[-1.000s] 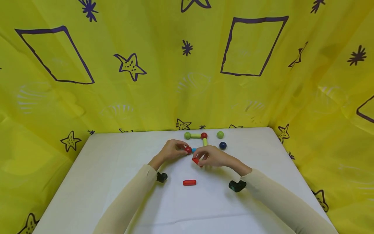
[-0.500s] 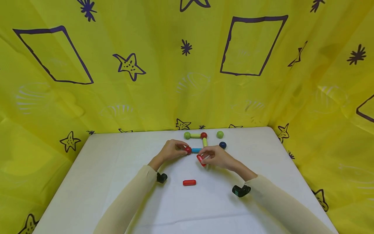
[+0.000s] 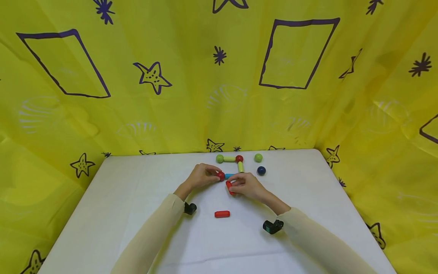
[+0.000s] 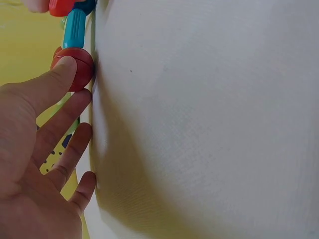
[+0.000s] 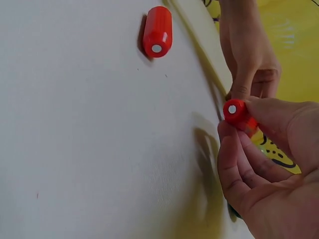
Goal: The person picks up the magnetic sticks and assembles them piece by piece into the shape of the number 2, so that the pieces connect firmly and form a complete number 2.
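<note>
My left hand (image 3: 199,177) pinches a red ball (image 3: 220,176) between thumb and fingers, down at the white table. From that ball a blue magnetic rod (image 3: 230,176) leads right; in the left wrist view a dark blue ball (image 4: 87,6) shows at its far end. Just in front of the blue rod, my right hand (image 3: 249,186) pinches a red magnetic rod (image 3: 229,187) by its side. A pale magnet disc on that rod's end faces the right wrist camera. Behind the right hand a yellow-green rod (image 3: 240,166) reaches back to a second red ball (image 3: 239,158).
Another yellow-green rod (image 3: 229,159) joins that second red ball to a green ball (image 3: 219,158). To the right lie a loose green ball (image 3: 258,157) and a dark blue ball (image 3: 261,171). Nearer the front is a loose red rod (image 3: 222,214). Yellow patterned cloth (image 3: 191,114) surrounds the table.
My right hand shifted slightly right, then back left, turning the red rod in its fingers so it now stands steeper. The left hand keeps its place on the red ball.
</note>
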A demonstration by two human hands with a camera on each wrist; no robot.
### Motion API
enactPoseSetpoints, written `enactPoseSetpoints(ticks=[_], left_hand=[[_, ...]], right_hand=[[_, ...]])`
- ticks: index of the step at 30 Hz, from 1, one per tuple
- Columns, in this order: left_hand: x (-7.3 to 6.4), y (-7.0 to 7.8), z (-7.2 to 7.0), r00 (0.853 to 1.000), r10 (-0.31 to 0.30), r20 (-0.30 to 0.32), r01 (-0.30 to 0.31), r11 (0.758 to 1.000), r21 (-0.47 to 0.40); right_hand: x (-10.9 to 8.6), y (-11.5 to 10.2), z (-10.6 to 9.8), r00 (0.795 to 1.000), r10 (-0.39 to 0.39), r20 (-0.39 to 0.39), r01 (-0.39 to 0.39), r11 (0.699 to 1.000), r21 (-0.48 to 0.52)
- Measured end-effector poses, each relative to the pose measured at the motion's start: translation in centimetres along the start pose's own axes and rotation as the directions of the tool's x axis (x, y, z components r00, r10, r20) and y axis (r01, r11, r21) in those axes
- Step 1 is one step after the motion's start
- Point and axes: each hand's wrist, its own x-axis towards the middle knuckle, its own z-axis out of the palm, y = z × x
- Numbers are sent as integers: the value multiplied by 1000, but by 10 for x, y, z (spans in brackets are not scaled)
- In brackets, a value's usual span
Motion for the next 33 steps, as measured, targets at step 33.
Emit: enactPoseSetpoints(ticks=[33], left_hand=[[-2, 2, 0, 1000, -1, -8, 1, 1000, -17]], right_hand=[[18, -8, 23, 989, 113, -94, -109, 993, 42]])
